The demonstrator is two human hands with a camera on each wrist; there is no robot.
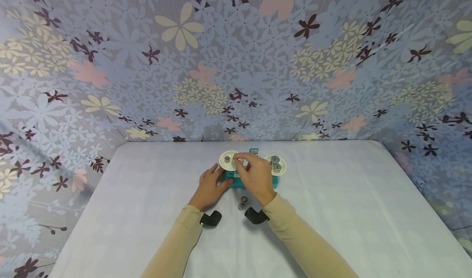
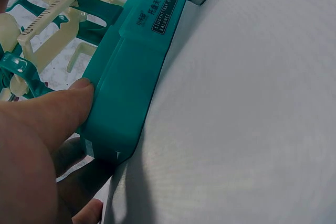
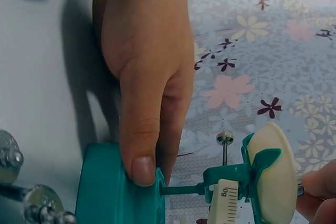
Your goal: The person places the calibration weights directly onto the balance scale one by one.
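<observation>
A teal tray balance with two cream pans stands on the table. My left hand grips the left end of its base, thumb along the front side. Over the left pan my right hand pinches a small metal weight, mostly covered by the fingertips. One metal weight sits in that pan. Several more weights stand in the right pan, partly behind the right hand. The left wrist view shows the balance's white graduated beam.
Two metal weights are on the white-covered table in front of the balance. A flower-patterned cloth rises behind the table. Black wrist mounts jut inward beneath both wrists.
</observation>
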